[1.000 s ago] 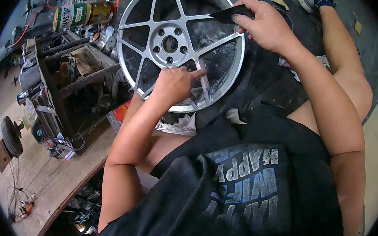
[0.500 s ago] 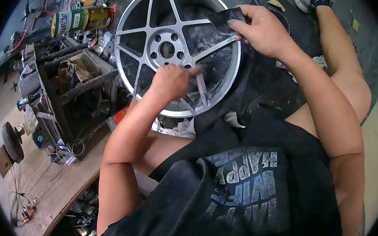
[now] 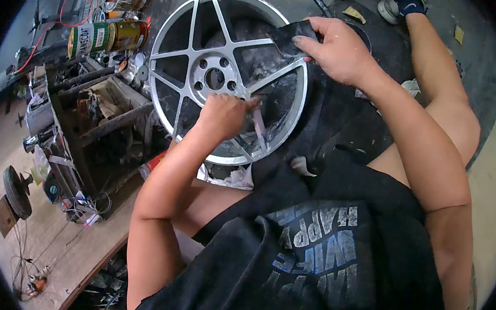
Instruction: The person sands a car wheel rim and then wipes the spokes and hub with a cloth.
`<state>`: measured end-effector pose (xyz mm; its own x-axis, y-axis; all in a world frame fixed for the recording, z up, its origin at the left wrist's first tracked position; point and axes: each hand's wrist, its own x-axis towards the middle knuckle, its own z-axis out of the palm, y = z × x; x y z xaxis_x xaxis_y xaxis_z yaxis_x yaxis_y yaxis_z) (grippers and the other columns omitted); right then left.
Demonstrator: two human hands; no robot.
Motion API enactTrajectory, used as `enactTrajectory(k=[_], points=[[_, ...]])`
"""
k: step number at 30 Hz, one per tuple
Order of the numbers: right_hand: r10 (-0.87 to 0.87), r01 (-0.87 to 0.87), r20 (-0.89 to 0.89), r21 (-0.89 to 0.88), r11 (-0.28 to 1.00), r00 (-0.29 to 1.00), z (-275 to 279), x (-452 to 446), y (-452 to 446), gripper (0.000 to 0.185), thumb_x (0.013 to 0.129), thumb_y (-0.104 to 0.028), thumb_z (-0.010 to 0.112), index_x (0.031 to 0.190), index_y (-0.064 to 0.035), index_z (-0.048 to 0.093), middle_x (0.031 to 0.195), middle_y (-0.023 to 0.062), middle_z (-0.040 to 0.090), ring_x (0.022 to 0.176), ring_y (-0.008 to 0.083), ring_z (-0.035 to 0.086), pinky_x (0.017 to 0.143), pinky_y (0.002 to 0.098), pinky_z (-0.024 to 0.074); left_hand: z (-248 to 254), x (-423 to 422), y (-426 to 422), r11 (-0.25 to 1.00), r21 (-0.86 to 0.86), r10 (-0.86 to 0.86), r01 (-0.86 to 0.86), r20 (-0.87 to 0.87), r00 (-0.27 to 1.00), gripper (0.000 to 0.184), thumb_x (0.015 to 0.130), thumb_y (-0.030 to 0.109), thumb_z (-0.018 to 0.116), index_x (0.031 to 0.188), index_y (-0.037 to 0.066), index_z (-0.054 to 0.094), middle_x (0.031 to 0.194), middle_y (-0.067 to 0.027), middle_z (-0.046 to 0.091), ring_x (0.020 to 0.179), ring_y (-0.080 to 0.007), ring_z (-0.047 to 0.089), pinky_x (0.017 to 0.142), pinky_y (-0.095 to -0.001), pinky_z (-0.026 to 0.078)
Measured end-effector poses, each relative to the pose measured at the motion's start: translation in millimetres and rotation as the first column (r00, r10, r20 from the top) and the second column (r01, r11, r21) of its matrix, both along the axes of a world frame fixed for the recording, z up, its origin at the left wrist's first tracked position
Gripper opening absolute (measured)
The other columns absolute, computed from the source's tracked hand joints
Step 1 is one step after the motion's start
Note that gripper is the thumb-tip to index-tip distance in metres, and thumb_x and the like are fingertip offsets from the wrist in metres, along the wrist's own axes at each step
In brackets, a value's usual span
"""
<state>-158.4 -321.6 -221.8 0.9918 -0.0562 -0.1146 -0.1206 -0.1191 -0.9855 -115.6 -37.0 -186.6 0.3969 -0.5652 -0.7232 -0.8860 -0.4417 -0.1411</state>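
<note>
A silver alloy wheel rim (image 3: 233, 49) with thin split spokes lies face up before me. My left hand (image 3: 225, 117) is over its lower part, with the index finger reaching toward a spoke that has a pinkish patch (image 3: 259, 127); the other fingers are curled and nothing shows in them. At the upper right edge of the rim, my right hand (image 3: 344, 49) pinches a black sheet (image 3: 292, 37) between thumb and fingers. The sheet hangs over the end of a spoke.
Paint cans (image 3: 108, 38) stand at the upper left above a dirty wooden frame (image 3: 110, 124) full of scraps. A small wheel (image 3: 18, 192) and cables are at the far left. White crumpled paper (image 3: 234, 178) lies below the rim. Yellow scraps (image 3: 354, 14) lie at the upper right.
The rim appears lower in the view and slightly left. My left index finger has shifted slightly along the spoke area, and the black sheet in my right hand has tilted and moved down.
</note>
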Motion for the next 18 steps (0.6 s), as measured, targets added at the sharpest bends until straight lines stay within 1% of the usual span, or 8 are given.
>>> enactTrajectory(k=[3, 7, 9, 10, 13, 14, 16, 18], points=[[0.005, -0.006, -0.029, -0.02, 1.0, 1.0, 5, -1, -1, 0.026, 0.092, -0.022, 0.064, 0.106, -0.0018, 0.073, 0.078, 0.0125, 0.073, 0.067, 0.0206, 0.069, 0.068, 0.0374, 0.0544, 11, 0, -4, 1.0, 0.01, 0.029, -0.028, -0.155, 0.987, 0.046, 0.089, 0.015, 0.061, 0.132, 0.027, 0.071, 0.092, -0.0122, 0.075, 0.086, -0.0325, 0.074, 0.075, -0.0444, 0.057], [0.003, -0.003, -0.016, -0.003, 1.0, 1.0, 0, 1, 0, 0.026, 0.092, -0.021, 0.064, 0.105, -0.0015, 0.073, 0.078, 0.0125, 0.072, 0.067, 0.0211, 0.069, 0.068, 0.0378, 0.0543, 18, 18, -29, 0.989, 0.038, 0.15, -0.146, -0.169, 0.974, 0.041, 0.086, 0.02, 0.067, 0.127, 0.022, 0.072, 0.1, -0.0152, 0.074, 0.093, -0.0389, 0.071, 0.084, -0.047, 0.056], [-0.015, 0.015, -0.006, 0.019, 1.0, 1.0, 0, 1, 2, 0.026, 0.091, -0.023, 0.064, 0.104, -0.0015, 0.073, 0.077, 0.0127, 0.072, 0.067, 0.0225, 0.069, 0.069, 0.0383, 0.0539, 6, 24, -17, 0.827, -0.492, 0.275, -0.272, -0.069, 0.959, 0.033, 0.084, 0.025, 0.073, 0.115, 0.013, 0.073, 0.105, -0.0143, 0.071, 0.097, -0.039, 0.069, 0.084, -0.0472, 0.056], [-0.016, 0.016, -0.005, 0.018, 1.0, 1.0, 1, 1, 1, 0.026, 0.091, -0.023, 0.064, 0.104, -0.0015, 0.073, 0.077, 0.0127, 0.072, 0.067, 0.0225, 0.069, 0.069, 0.0383, 0.0539, 1, 24, -13, 0.842, -0.455, 0.294, -0.29, -0.062, 0.954, 0.034, 0.081, 0.029, 0.077, 0.107, 0.007, 0.072, 0.108, -0.0149, 0.069, 0.1, -0.0378, 0.068, 0.084, -0.0474, 0.056], [0.005, -0.008, -0.031, -0.074, 0.997, 1.0, 3, 1, 1, 0.027, 0.091, -0.024, 0.064, 0.103, -0.0015, 0.073, 0.077, 0.0131, 0.072, 0.067, 0.0237, 0.068, 0.069, 0.0391, 0.0533, -21, 21, -13, 0.867, -0.362, 0.34, -0.343, -0.073, 0.938, 0.033, 0.08, 0.028, 0.077, 0.103, 0.005, 0.071, 0.104, -0.0146, 0.069, 0.098, -0.0383, 0.068, 0.084, -0.0473, 0.056], [-0.002, -0.001, -0.034, -0.076, 0.997, 0.999, 4, 1, 1, 0.027, 0.091, -0.025, 0.064, 0.103, -0.0015, 0.073, 0.077, 0.0132, 0.072, 0.067, 0.0241, 0.068, 0.07, 0.0395, 0.053, -33, 21, -11, 0.85, -0.414, 0.33, -0.326, -0.066, 0.942, 0.029, 0.077, 0.028, 0.078, 0.095, 0.006, 0.072, 0.096, -0.0142, 0.07, 0.095, -0.0367, 0.069, 0.082, -0.0486, 0.055], [-0.007, 0.005, -0.031, -0.078, 0.997, 1.0, 8, 1, 0, 0.028, 0.091, -0.025, 0.064, 0.103, -0.0016, 0.073, 0.077, 0.0133, 0.072, 0.067, 0.0244, 0.068, 0.07, 0.0398, 0.0526, -42, 23, -11, 0.854, -0.454, 0.262, -0.255, -0.048, 0.964, 0.026, 0.077, 0.026, 0.077, 0.092, 0.006, 0.072, 0.095, -0.014, 0.07, 0.093, -0.0368, 0.069, 0.08, -0.0489, 0.054], [0.05, -0.059, -0.078, -0.118, 0.991, 0.996, 13, 1, -4, 0.026, 0.093, -0.025, 0.066, 0.099, 0.0001, 0.07, 0.079, 0.0044, 0.069, 0.071, 0.0124, 0.062, 0.072, 0.031, 0.05, -44, 24, -7, 0.853, -0.494, 0.177, -0.171, -0.033, 0.984, 0.019, 0.08, 0.024, 0.074, 0.087, 0.007, 0.071, 0.093, -0.0135, 0.07, 0.088, -0.036, 0.069, 0.077, -0.0488, 0.052]])
